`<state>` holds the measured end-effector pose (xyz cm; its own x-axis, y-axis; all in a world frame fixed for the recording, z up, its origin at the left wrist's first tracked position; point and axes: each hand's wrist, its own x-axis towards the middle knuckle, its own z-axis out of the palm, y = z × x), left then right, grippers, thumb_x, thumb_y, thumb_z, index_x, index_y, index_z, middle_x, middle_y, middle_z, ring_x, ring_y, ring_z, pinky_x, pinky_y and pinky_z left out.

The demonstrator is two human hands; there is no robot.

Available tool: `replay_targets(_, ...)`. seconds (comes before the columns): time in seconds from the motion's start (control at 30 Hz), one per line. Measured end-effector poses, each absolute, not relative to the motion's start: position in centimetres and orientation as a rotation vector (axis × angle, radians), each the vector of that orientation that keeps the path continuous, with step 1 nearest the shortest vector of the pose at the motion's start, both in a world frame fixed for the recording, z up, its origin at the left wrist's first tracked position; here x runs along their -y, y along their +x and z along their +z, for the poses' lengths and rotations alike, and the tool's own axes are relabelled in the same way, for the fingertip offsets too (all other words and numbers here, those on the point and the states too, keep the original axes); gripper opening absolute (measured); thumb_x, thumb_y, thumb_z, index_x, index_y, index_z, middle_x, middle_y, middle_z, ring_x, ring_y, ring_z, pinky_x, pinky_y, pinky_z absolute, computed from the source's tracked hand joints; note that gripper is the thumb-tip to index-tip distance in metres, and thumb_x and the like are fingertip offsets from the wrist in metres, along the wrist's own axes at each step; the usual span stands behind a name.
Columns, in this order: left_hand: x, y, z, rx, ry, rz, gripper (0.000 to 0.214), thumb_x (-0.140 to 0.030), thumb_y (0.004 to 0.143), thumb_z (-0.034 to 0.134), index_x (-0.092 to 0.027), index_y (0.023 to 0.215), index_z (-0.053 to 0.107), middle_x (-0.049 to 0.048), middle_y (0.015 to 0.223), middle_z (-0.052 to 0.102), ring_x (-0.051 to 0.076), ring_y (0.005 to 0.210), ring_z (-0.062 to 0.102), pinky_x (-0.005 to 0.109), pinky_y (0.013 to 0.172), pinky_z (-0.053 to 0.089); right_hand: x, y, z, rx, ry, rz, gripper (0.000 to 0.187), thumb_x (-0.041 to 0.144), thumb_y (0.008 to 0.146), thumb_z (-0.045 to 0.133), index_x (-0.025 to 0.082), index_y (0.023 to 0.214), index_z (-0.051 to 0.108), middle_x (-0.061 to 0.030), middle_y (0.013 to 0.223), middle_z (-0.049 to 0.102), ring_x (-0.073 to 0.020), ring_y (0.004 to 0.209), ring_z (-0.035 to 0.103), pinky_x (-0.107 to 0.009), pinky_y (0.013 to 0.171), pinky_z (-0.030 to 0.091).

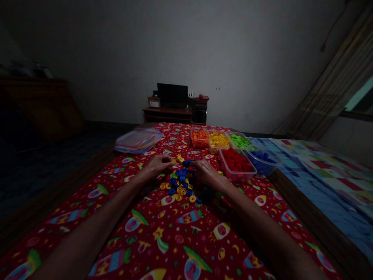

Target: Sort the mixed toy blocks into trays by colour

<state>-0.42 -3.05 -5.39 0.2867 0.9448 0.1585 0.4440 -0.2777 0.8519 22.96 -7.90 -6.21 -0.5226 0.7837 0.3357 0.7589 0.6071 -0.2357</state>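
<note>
A loose pile of small plastic toy pieces lies on the red patterned cloth (163, 241), with blue building blocks (182, 175), blue and yellow wheel-like rings (179, 198) and a few green bits. On the pile's left edge, my left hand (158, 165) pinches thumb and fingers together at a small yellow block (174, 161). Just beyond its fingertips is another yellow piece (180, 159). From the right, my right hand (205, 172) reaches over the pile with curled fingers, touching blue pieces (189, 162). What lies under its fingers is hidden.
Clear tubs stand right of the pile, holding orange (199, 139), yellow (219, 140), green (239, 140), red (236, 161) and blue pieces (263, 157). Stacked clear lids (138, 140) lie at the far left. Beyond the table stands a desk with a monitor (172, 95).
</note>
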Motion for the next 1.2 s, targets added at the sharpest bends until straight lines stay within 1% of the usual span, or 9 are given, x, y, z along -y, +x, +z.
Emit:
replay_targets(0.1, 3.3, -0.7, -4.7, -1.259, 1.804, 0.912, 0.035, -0.048, 0.058, 0.068, -0.016, 0.066, 0.059, -0.0008, 0.060, 0.061, 0.015, 0.055, 0.058, 0.023, 0.052, 0.045, 8.3, 22.6, -4.8, 2.471, -1.389, -0.048, 0.026, 0.015, 0.088, 0.041, 0.014, 0.103, 0.063, -0.0080, 0.082, 0.062, -0.0138, 0.069, 0.050, -0.025, 0.062, 0.031)
replay_targets(0.2, 3.8, -0.9, -4.2, -1.290, 1.750, 0.901, 0.038, -0.050, 0.054, 0.070, -0.016, 0.067, 0.058, -0.0024, 0.058, 0.058, 0.015, 0.056, 0.058, 0.023, 0.051, 0.045, 8.9, 22.5, -4.1, 2.523, -1.531, -0.173, 0.025, 0.022, 0.089, 0.042, 0.014, 0.093, 0.065, -0.0099, 0.080, 0.063, -0.0154, 0.069, 0.053, -0.026, 0.061, 0.030)
replay_targets(0.37, 4.5, -1.0, -4.1, -1.208, 1.647, 0.889, 0.039, -0.048, 0.058, 0.070, -0.016, 0.076, 0.059, -0.0028, 0.061, 0.058, 0.015, 0.057, 0.058, 0.023, 0.052, 0.046, 9.5, 22.7, -4.7, 2.571, -1.588, -0.274, 0.025, 0.025, 0.090, 0.042, 0.017, 0.100, 0.063, -0.0103, 0.089, 0.064, -0.0189, 0.083, 0.057, -0.027, 0.068, 0.034)
replay_targets(0.5, 4.6, -0.9, -4.3, -1.141, 1.611, 0.878, 0.037, -0.046, 0.059, 0.072, -0.016, 0.078, 0.061, -0.0010, 0.067, 0.061, 0.015, 0.061, 0.059, 0.024, 0.056, 0.047, 9.3, 23.1, -5.1, 2.557, -1.603, -0.233, 0.023, 0.024, 0.089, 0.046, 0.014, 0.102, 0.062, -0.0116, 0.094, 0.063, -0.0182, 0.086, 0.056, -0.026, 0.069, 0.034)
replay_targets(0.67, 4.5, -0.7, -4.7, -1.136, 1.597, 0.871, 0.038, -0.046, 0.060, 0.072, -0.016, 0.081, 0.062, 0.0000, 0.070, 0.064, 0.015, 0.062, 0.060, 0.025, 0.058, 0.047, 9.3, 23.1, -4.1, 2.523, -1.500, -0.139, 0.021, 0.020, 0.089, 0.044, 0.012, 0.095, 0.063, -0.0097, 0.084, 0.063, -0.0148, 0.073, 0.052, -0.026, 0.062, 0.029)
replay_targets(0.8, 4.0, -0.6, -5.4, -1.144, 1.574, 0.856, 0.042, -0.046, 0.058, 0.073, -0.017, 0.086, 0.063, -0.0008, 0.067, 0.064, 0.015, 0.059, 0.060, 0.025, 0.055, 0.045, 9.9, 22.1, -3.8, 2.534, -1.385, -0.096, 0.021, 0.022, 0.090, 0.044, 0.014, 0.095, 0.063, -0.0083, 0.084, 0.063, -0.0147, 0.073, 0.052, -0.026, 0.063, 0.030)
replay_targets(0.97, 3.9, -0.1, -5.4, -1.119, 1.655, 0.884, 0.038, -0.046, 0.058, 0.073, -0.015, 0.078, 0.064, -0.0008, 0.067, 0.063, 0.014, 0.059, 0.058, 0.024, 0.056, 0.044, 10.3, 20.8, -4.9, 2.605, -1.496, -0.165, 0.023, 0.015, 0.088, 0.041, 0.015, 0.099, 0.062, -0.0103, 0.089, 0.064, -0.0178, 0.079, 0.055, -0.027, 0.066, 0.033)
replay_targets(1.07, 4.5, 0.4, -4.8, -1.125, 1.671, 0.910, 0.038, -0.047, 0.057, 0.073, -0.015, 0.075, 0.064, -0.0003, 0.066, 0.063, 0.015, 0.061, 0.059, 0.025, 0.058, 0.044, 10.2, 21.1, -5.1, 2.571, -1.483, -0.133, 0.023, 0.017, 0.089, 0.042, 0.012, 0.100, 0.061, -0.0114, 0.092, 0.064, -0.0179, 0.081, 0.056, -0.027, 0.069, 0.035)
replay_targets(1.2, 5.3, 1.3, -4.3, -1.103, 1.653, 0.948, 0.038, -0.048, 0.056, 0.072, -0.016, 0.074, 0.062, 0.0003, 0.067, 0.063, 0.016, 0.063, 0.058, 0.026, 0.059, 0.045, 9.6, 21.8, -4.4, 2.435, -1.376, 0.105, 0.016, 0.021, 0.086, 0.050, 0.011, 0.086, 0.063, -0.0074, 0.081, 0.063, -0.0137, 0.074, 0.053, -0.023, 0.066, 0.035)
